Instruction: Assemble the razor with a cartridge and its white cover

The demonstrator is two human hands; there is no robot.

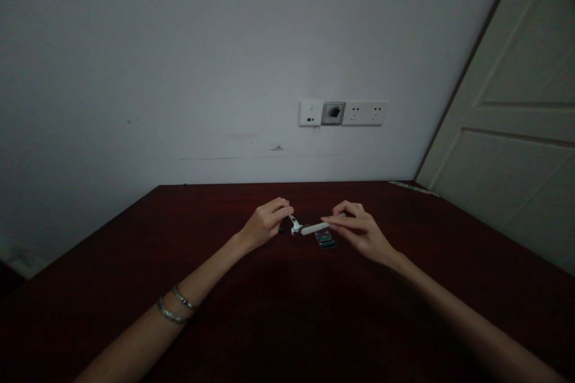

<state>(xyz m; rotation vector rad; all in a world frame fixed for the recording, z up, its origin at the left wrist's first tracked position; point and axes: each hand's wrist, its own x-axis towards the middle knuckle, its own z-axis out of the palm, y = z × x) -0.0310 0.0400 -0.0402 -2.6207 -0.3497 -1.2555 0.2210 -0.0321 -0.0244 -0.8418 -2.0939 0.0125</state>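
My left hand [269, 220] is closed, its thumb and fingers pinching one end of a small silvery piece with a wider, notched end [295, 226]. In my right hand [357, 227] is a slim white bar with a rounded end [314, 228], gripped between thumb and fingers. The bar's rounded tip points left and meets or nearly meets the silvery piece; I cannot tell if they are joined. Beneath the right hand, a small flat green-and-clear packet [326, 239] lies on the table, partly hidden by the bar and fingers. A tiny dark green item [281, 230] shows beside my left fingers.
The dark red table [278, 311] reaches back to a pale wall [202, 72]. Sockets and switches [341, 114] are set in the wall above its far edge. A panelled door [516, 131] stands at the right. A thin printed strip [413, 188] lies at the back right corner.
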